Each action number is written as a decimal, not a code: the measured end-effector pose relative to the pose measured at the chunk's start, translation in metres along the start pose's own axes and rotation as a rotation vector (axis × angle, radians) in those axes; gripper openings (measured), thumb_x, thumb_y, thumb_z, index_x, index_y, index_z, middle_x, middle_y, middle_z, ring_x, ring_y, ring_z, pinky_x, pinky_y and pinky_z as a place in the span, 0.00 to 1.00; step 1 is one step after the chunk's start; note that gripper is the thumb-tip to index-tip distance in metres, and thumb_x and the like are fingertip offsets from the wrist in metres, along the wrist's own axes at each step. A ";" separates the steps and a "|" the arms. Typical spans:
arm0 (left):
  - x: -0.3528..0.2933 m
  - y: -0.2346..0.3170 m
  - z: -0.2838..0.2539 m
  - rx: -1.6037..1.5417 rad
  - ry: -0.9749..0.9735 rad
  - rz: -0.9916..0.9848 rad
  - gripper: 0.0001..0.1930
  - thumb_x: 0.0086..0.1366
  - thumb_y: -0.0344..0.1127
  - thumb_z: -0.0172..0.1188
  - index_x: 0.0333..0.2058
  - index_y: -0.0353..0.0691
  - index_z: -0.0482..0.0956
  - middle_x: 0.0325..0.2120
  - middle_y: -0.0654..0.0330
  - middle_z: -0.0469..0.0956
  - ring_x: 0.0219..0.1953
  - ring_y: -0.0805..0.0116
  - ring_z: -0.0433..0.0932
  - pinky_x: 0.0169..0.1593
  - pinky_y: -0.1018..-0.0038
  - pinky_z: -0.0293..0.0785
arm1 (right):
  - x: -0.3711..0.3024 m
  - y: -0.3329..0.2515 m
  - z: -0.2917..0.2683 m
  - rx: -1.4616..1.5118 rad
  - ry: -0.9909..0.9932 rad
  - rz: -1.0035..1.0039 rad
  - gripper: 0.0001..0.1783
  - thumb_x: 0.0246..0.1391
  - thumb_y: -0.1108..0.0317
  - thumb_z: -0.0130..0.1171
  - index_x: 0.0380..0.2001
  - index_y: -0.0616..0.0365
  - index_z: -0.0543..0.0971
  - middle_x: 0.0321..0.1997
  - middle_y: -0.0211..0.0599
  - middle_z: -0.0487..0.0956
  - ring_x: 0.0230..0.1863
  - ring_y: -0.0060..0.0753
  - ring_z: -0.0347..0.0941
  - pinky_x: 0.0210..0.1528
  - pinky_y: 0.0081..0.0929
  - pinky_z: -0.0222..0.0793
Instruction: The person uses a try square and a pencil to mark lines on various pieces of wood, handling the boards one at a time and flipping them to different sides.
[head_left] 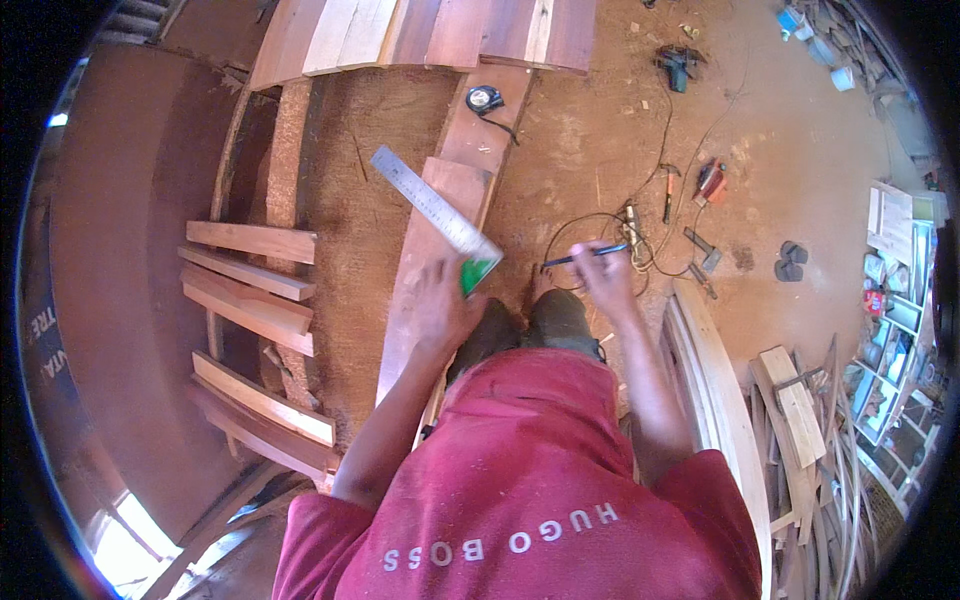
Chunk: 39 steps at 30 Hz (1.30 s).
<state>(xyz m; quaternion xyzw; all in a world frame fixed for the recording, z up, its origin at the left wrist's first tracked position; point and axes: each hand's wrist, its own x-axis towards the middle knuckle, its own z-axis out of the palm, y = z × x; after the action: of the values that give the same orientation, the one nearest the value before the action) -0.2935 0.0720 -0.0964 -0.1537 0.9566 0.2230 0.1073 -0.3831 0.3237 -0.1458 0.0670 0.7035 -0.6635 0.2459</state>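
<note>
My left hand (pixel 445 300) grips the green stock of a try square (pixel 435 212), whose metal blade slants up and to the left. The square lies over a reddish wooden board (pixel 412 285) that runs away from me. In my right hand (pixel 605 275) is a dark pencil (pixel 580 257), held nearly level with its tip towards the left. That hand is apart from the board, above the floor. Farther along the plank, a tape measure (pixel 484 99) rests with a dark strap trailing from it.
Several boards (pixel 430 30) lie side by side at the far end. Short wood pieces (pixel 250 240) rest across rails at left. On the right floor are a hammer (pixel 669 192), a red power tool (pixel 711 180), a green power tool (pixel 678 68), cables and sandals (pixel 790 262). Long planks (pixel 715 400) stand near my right arm.
</note>
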 end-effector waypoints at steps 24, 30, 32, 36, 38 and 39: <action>-0.364 -0.118 0.129 -1.863 1.706 -1.179 0.14 0.72 0.52 0.47 0.43 0.48 0.68 0.28 0.63 0.71 0.27 0.67 0.74 0.28 0.66 0.72 | -0.022 -0.004 0.220 -0.927 -1.172 -0.761 0.13 0.61 0.54 0.63 0.41 0.50 0.86 0.38 0.39 0.86 0.40 0.46 0.83 0.44 0.37 0.77; -0.328 -0.102 0.165 -1.928 2.077 -1.124 0.17 0.73 0.53 0.47 0.43 0.45 0.67 0.30 0.60 0.72 0.27 0.65 0.72 0.30 0.66 0.72 | 0.004 -0.071 0.228 -1.001 -1.347 -0.760 0.14 0.62 0.57 0.62 0.37 0.57 0.85 0.32 0.41 0.83 0.36 0.42 0.81 0.42 0.33 0.75; -0.309 -0.099 0.167 -1.914 2.195 -1.191 0.17 0.73 0.52 0.47 0.44 0.44 0.67 0.31 0.59 0.72 0.27 0.63 0.72 0.30 0.65 0.72 | 0.015 -0.075 0.238 -0.996 -1.430 -0.819 0.15 0.63 0.57 0.61 0.35 0.59 0.84 0.30 0.41 0.82 0.34 0.42 0.80 0.41 0.34 0.75; -0.284 -0.087 0.176 -1.838 2.460 -1.262 0.16 0.73 0.48 0.51 0.43 0.40 0.69 0.31 0.55 0.74 0.30 0.60 0.76 0.34 0.62 0.76 | 0.007 -0.073 0.263 -1.171 -1.430 -0.580 0.21 0.67 0.52 0.56 0.53 0.55 0.79 0.40 0.50 0.84 0.41 0.55 0.81 0.44 0.47 0.75; -0.262 -0.088 0.179 -1.776 2.482 -1.279 0.13 0.74 0.43 0.53 0.43 0.37 0.71 0.29 0.54 0.77 0.28 0.60 0.79 0.34 0.65 0.78 | 0.006 -0.076 0.282 -1.208 -1.348 -0.650 0.23 0.69 0.53 0.52 0.58 0.57 0.75 0.46 0.56 0.82 0.48 0.59 0.79 0.49 0.49 0.74; -0.254 -0.090 0.190 -1.629 2.594 -1.295 0.11 0.74 0.40 0.56 0.42 0.37 0.74 0.28 0.55 0.80 0.27 0.63 0.81 0.33 0.68 0.79 | 0.005 -0.071 0.291 -1.244 -1.379 -0.799 0.23 0.70 0.55 0.51 0.60 0.58 0.74 0.49 0.58 0.81 0.52 0.60 0.77 0.51 0.49 0.73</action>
<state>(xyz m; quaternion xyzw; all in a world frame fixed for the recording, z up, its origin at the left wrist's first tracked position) -0.0010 0.1450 -0.2288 0.5825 0.1729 -0.2853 0.7413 -0.3424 0.0336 -0.0841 -0.7115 0.5999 -0.1069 0.3499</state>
